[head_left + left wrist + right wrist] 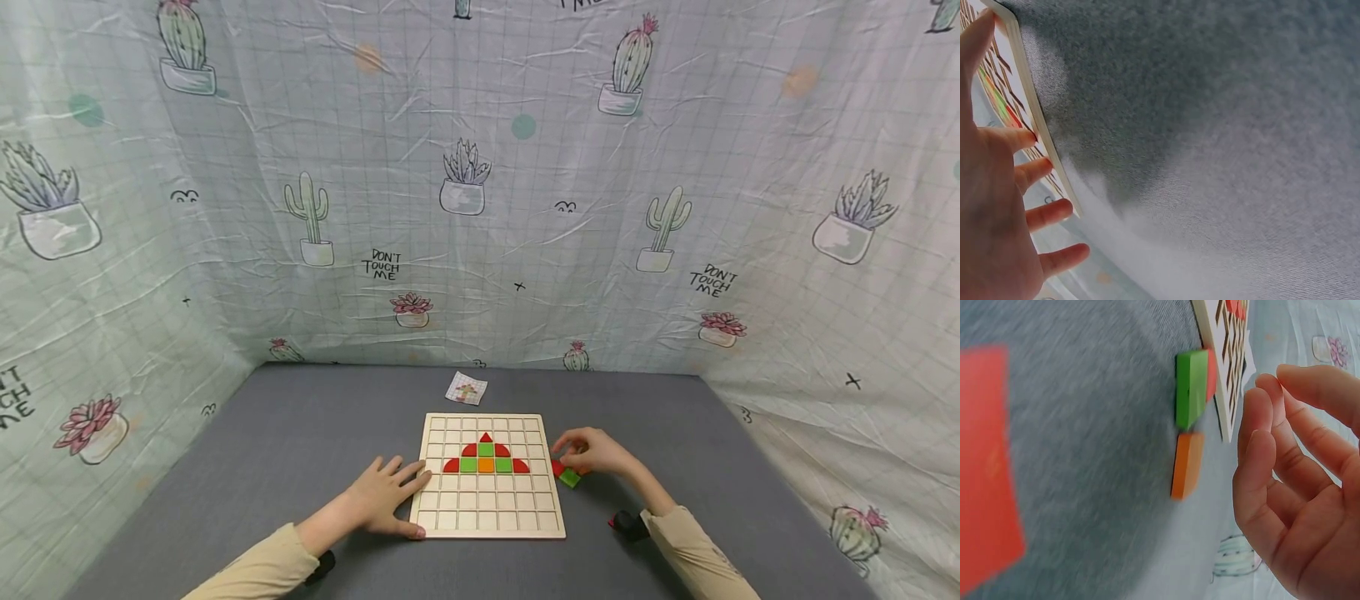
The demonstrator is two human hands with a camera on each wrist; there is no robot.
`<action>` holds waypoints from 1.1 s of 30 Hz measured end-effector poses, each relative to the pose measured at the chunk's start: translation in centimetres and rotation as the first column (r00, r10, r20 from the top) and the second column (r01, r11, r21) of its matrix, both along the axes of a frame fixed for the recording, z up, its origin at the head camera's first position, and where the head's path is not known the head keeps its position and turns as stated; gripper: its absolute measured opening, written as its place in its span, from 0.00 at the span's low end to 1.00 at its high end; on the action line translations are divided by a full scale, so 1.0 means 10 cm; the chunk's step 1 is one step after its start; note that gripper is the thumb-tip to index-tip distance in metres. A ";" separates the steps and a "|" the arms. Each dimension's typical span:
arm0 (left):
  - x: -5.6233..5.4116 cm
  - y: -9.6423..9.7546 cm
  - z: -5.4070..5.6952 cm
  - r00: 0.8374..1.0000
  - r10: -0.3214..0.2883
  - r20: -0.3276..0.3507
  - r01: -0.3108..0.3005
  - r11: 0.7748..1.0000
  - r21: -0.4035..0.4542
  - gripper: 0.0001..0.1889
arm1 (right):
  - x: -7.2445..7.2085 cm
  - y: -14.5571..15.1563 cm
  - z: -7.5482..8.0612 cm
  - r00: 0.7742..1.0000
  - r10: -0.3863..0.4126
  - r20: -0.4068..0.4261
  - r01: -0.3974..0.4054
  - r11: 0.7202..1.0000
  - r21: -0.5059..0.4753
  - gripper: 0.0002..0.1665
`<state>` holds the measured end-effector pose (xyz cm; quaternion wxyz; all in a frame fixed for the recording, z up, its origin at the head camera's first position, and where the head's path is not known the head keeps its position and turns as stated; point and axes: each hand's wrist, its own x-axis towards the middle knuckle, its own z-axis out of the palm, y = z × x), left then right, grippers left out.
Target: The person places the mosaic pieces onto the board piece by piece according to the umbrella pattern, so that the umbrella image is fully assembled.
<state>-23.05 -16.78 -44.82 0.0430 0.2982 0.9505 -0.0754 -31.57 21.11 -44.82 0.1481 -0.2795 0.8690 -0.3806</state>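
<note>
A square wooden grid board (487, 534) carries red, green and orange pieces in a stepped triangle, with a red triangle (486, 437) at its top. My left hand (386, 497) rests along the board's left edge, fingers spread and thumb at the near corner. Beyond the board's right edge my right hand (596, 451) hovers with bent fingers over loose pieces. In the right wrist view its fingertips come close together, and no piece shows between them. Below lie a green block (1191, 389), an orange block (1187, 465) and a red piece (1211, 375) beside the board.
A small printed card (466, 388) with a similar coloured pattern lies behind the board. Another red piece (988, 469) is large in the right wrist view, near the right wrist. A cactus-print curtain (517, 250) stands behind the grey table (315, 433).
</note>
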 end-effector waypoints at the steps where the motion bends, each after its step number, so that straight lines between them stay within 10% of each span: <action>1: -0.01 -0.01 0.00 1.000 -0.001 0.006 0.001 1.000 0.002 0.45 | 0.00 0.03 0.00 1.000 -0.003 0.005 0.003 1.000 -0.002 0.14; 18: -0.03 -0.07 -0.05 0.999 -0.015 0.035 0.013 0.999 0.050 0.45 | 0.01 0.42 -0.05 0.994 -0.105 -0.009 0.106 0.994 0.037 0.15; 33: -0.04 -0.09 -0.13 1.000 -0.015 0.028 0.014 0.999 0.047 0.45 | 0.06 0.48 -0.09 0.996 -0.039 0.078 0.038 0.999 0.014 0.18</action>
